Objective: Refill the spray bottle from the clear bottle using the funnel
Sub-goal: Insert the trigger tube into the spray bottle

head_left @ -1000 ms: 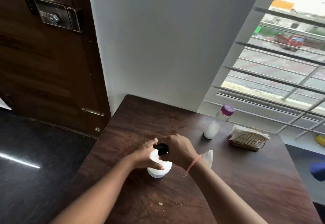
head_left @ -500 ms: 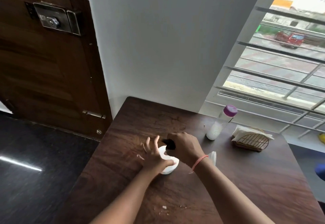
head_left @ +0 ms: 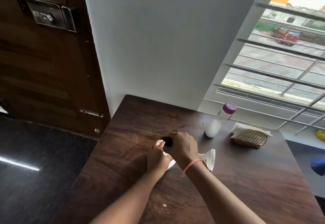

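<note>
Both hands clamped on spray bottle (head_left: 170,164) mid-counter (head_left: 246,179): left hand (head_left: 158,155) steadies white body, right hand (head_left: 182,147) grips black head (head_left: 167,141). Looks light, slick plastic; hold body low. Funnel (head_left: 210,159) beside it, clear bottle (head_left: 219,121) farther off.

A dark wood-grain bench (head_left: 246,179) stands against a plain white wall (head_left: 158,39). Left, a dark brown wooden door (head_left: 44,74) with a metal lock (head_left: 47,15) meets glossy black floor (head_left: 31,171). Daylight enters a barred window (head_left: 281,69) at right.
</note>
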Tool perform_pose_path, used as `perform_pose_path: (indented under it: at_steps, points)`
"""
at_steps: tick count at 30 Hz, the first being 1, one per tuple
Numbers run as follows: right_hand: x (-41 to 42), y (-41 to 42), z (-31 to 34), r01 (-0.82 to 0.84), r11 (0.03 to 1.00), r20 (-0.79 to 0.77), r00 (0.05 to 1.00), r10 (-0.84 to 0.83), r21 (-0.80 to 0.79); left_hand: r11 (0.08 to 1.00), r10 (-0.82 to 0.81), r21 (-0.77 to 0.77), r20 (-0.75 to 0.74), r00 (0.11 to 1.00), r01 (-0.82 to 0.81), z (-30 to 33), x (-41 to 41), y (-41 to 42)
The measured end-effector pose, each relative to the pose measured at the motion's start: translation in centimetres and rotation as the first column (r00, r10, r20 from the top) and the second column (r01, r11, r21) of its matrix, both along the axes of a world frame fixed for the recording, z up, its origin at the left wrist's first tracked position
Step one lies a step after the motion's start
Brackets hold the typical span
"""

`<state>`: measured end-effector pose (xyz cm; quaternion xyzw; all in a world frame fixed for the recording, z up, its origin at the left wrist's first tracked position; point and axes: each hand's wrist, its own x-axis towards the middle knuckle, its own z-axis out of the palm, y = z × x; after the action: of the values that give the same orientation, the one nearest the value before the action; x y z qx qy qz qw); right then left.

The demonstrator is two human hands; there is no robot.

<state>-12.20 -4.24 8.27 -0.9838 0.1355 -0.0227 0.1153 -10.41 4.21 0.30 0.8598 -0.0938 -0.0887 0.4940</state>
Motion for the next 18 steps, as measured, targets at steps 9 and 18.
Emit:
perform_pose_path:
  at_steps: [9,18]
  points:
    - [1.0,0.1,0.6,-0.129,0.992,-0.078,0.988,0.130,0.012,0.988,-0.009,0.154,-0.048,0.999,0.016,-0.5,1.2,0.8]
    - [0.9,2.2,1.1,0.008,1.000,-0.078,0.997,-0.007,0.022,0.999,-0.053,0.001,-0.045,0.998,0.053,-0.5,0.8,1.5]
